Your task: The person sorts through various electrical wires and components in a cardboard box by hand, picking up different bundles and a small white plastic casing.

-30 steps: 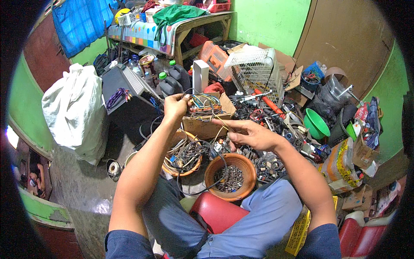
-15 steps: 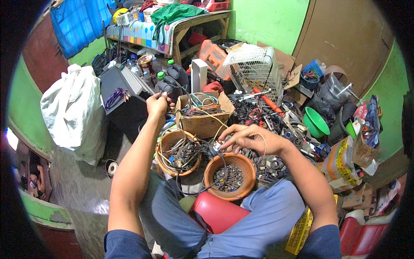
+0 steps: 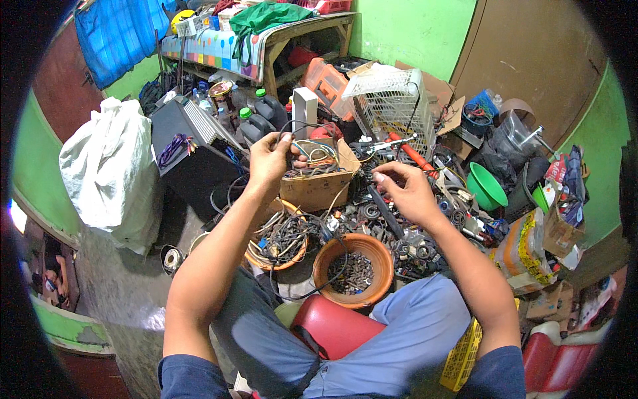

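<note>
My left hand [image 3: 271,161] is closed in a pinch on a black cable [image 3: 312,124], in front of the cardboard box [image 3: 316,191] of coloured wires. The cable arches from its fingers toward the right. My right hand [image 3: 409,194] hovers over the pile of parts, thumb and forefinger drawn together; whatever they hold, if anything, is too small to make out. Below, a clay-coloured bowl [image 3: 385,261] contains small dark pieces. Another orange bowl [image 3: 302,255], left of it, is heaped with cable ends and plugs, partly behind my left forearm. A black cord [image 3: 306,297] loops between the bowls.
A red rounded object [image 3: 335,326] lies between my legs. Loose parts [image 3: 422,249] spread on the right, near a green basin [image 3: 486,187]. A white sack [image 3: 109,176] and a dark boxy case [image 3: 193,143] stand left; a cloth-covered table [image 3: 216,53] is behind.
My left hand has moved right and slightly down with the black cable. My right hand has risen away from the bowls, and its spread fingers have drawn together.
</note>
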### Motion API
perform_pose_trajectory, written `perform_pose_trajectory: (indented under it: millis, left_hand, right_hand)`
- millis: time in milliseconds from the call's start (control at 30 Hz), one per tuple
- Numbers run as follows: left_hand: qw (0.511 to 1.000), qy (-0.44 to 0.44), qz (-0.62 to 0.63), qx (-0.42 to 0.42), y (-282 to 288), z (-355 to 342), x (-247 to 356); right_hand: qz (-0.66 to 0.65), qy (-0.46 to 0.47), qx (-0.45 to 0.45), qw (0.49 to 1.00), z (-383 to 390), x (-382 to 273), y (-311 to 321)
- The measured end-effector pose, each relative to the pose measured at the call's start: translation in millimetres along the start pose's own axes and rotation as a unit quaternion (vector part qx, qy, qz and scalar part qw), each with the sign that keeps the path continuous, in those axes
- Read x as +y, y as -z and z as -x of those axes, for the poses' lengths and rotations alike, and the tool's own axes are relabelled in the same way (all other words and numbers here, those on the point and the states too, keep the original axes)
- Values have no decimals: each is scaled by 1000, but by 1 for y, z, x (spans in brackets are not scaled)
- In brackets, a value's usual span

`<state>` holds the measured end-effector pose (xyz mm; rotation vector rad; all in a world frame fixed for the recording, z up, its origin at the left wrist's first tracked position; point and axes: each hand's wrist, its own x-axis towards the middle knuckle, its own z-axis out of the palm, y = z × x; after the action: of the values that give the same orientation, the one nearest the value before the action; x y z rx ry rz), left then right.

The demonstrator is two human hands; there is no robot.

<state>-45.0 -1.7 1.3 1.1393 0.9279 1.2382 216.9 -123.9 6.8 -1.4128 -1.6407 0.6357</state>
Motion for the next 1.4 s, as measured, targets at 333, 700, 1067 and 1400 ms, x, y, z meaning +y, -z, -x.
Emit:
perform_pose_trajectory:
  millis: [333, 700, 1067, 1400]
  left_hand:
    - [997, -13, -30, -76, -40, 36, 7]
    - [994, 57, -77, -48, -36, 25, 3]
    - [994, 68, -82, -38, -21, 13, -7]
    - [988, 52, -141, 29, 3, -11, -18]
  right_hand:
    - [61, -8, 57, 996, -6, -19, -25]
    - [22, 80, 172, 982, -18, -3, -9]
    - [-575, -67, 51, 814, -12, -8, -1]
    - [-604, -46, 31, 795, -12, -10, 6]
